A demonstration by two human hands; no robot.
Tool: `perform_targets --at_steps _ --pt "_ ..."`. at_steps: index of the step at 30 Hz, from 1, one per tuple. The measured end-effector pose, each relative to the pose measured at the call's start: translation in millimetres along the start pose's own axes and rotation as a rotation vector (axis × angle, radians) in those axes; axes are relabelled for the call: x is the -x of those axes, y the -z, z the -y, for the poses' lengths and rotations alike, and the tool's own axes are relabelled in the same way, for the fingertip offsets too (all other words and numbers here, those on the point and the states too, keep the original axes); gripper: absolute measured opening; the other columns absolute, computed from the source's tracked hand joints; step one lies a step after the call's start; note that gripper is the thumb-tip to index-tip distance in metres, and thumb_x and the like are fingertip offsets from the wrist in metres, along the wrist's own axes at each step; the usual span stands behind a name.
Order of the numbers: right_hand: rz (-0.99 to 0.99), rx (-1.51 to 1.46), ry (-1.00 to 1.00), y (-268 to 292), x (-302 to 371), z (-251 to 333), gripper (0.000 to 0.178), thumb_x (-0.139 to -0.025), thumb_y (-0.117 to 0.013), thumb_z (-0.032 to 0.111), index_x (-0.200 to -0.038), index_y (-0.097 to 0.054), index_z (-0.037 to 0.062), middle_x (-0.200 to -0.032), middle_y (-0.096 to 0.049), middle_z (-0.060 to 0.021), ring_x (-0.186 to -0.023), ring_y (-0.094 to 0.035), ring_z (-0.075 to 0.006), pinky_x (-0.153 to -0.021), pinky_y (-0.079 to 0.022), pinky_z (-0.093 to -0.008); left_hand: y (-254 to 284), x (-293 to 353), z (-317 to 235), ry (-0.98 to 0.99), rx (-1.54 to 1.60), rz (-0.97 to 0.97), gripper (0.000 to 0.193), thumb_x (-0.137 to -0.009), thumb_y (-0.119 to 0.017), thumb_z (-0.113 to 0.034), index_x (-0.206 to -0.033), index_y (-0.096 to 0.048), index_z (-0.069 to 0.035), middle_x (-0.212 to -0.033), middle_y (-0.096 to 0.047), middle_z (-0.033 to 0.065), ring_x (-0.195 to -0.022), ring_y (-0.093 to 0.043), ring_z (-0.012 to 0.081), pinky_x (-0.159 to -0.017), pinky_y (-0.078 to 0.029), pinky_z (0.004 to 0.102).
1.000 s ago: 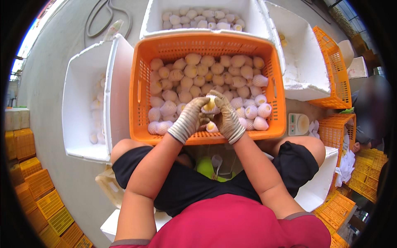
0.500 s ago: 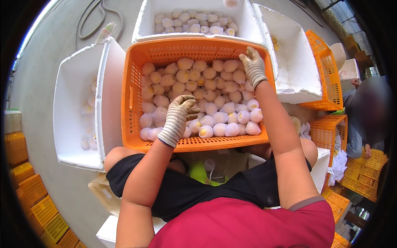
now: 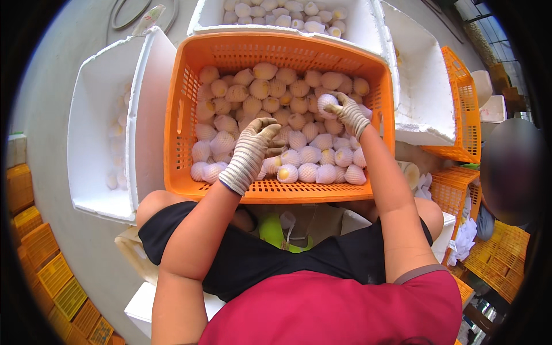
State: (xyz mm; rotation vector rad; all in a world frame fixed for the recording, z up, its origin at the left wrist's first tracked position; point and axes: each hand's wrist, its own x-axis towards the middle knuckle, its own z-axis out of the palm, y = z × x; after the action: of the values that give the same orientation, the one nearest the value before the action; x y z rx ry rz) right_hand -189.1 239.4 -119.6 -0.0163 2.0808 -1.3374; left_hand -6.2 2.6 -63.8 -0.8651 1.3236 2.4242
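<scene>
One netted fruit is gripped by the thumb and fingers of the gloved right hand, up over the right-hand part of the one big orange crate, while the gloved left hand is held loosely open, fingers half-curled, above the pile near the middle. The crate is loaded with loads more netted fruits, way too overlapped to be counted properly. Three white foam boxes are set around it: one left box, one far box and one right box, with more netted fruits seen in the first two.
</scene>
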Motion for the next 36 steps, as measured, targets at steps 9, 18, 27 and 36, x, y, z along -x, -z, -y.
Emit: perform_targets --at_steps 9,18,27,36 --pt "0.401 -0.585 0.301 -91.3 121.1 45.8 0.080 -0.068 -0.069 -0.004 -0.143 -0.045 0.0089 -0.141 -0.051 -0.0058 -0.128 -0.049 -0.0187 -0.107 -0.041 -0.0315 -2.7 14.1 -10.1 0.354 0.153 0.340 0.047 -0.096 -0.057 -0.039 -0.126 -0.052 -0.002 -0.117 -0.061 0.0155 -0.099 -0.066 0.0248 -0.083 -0.058 0.0370" --pt "-0.193 0.126 0.456 -113.0 137.4 48.1 0.036 -0.077 -0.080 0.019 -0.104 -0.065 0.0004 -0.099 -0.062 -0.0123 -0.089 -0.064 -0.0199 -0.078 -0.053 -0.0312 -14.8 16.8 -0.8 0.037 0.056 0.150 0.035 -0.094 -0.060 -0.018 -0.122 -0.045 -0.004 -0.112 -0.057 0.0166 -0.098 -0.066 0.0313 -0.084 -0.059 0.0444" --pt "-0.362 -0.011 0.542 -123.4 137.7 31.0 0.008 -0.086 -0.067 0.001 -0.094 -0.067 -0.0006 -0.083 -0.067 -0.0062 -0.073 -0.061 -0.0089 -0.067 -0.051 -0.0248 -9.9 13.3 10.1 0.294 0.267 0.131 0.043 -0.096 -0.054 -0.036 -0.124 -0.047 -0.003 -0.116 -0.060 0.0207 -0.099 -0.066 0.0384 -0.084 -0.059 0.0461" --pt "-0.303 -0.330 0.420 -113.8 147.9 45.7 0.018 -0.088 -0.066 -0.001 -0.106 -0.066 0.0010 -0.092 -0.066 0.0003 -0.079 -0.058 -0.0039 -0.070 -0.050 -0.0193 -10.1 21.2 -2.9 0.292 -0.112 0.307 0.052 -0.094 -0.055 -0.046 -0.125 -0.053 -0.004 -0.112 -0.063 0.0168 -0.088 -0.068 0.0288 -0.078 -0.058 0.0402"
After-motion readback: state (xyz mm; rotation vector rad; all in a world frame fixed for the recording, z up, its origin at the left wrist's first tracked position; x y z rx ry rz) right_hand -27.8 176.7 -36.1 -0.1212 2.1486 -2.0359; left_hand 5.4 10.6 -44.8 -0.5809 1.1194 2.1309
